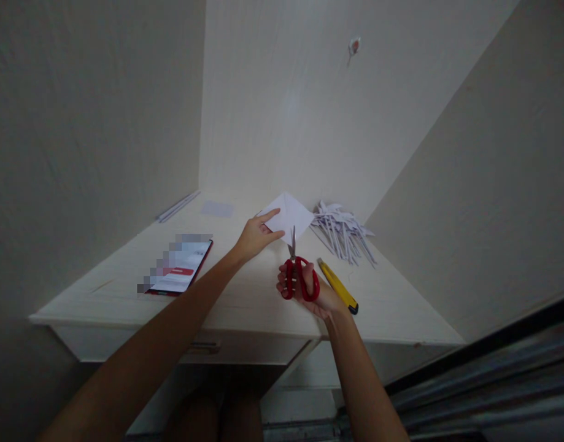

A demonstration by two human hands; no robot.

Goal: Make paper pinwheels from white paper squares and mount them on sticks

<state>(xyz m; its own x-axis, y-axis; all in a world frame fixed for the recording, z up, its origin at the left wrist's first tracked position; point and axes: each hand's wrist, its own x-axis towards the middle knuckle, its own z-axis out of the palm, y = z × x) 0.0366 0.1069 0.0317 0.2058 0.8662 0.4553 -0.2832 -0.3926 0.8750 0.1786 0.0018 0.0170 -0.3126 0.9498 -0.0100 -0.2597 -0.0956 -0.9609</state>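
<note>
My left hand (258, 234) grips the left side of a white square of paper (294, 212), thumb and fingers on its edge. The paper is turned cornerwise, with a crease running down from its top corner. In my right hand (316, 291) is a pair of scissors (304, 279) with red handles, my fingers through the loops. The blades point away from me and meet the paper at its near corner. Close to the right of that hand lies a yellow utility knife (337, 285) on the table.
White folded paper pieces with rolled paper sticks (341, 230) lie heaped at the back right. A phone or tablet (180, 267) with a red edge is at left. Paper rolls (178, 207) and a small paper sheet (217, 209) lie behind it. Walls enclose the white table (245, 307).
</note>
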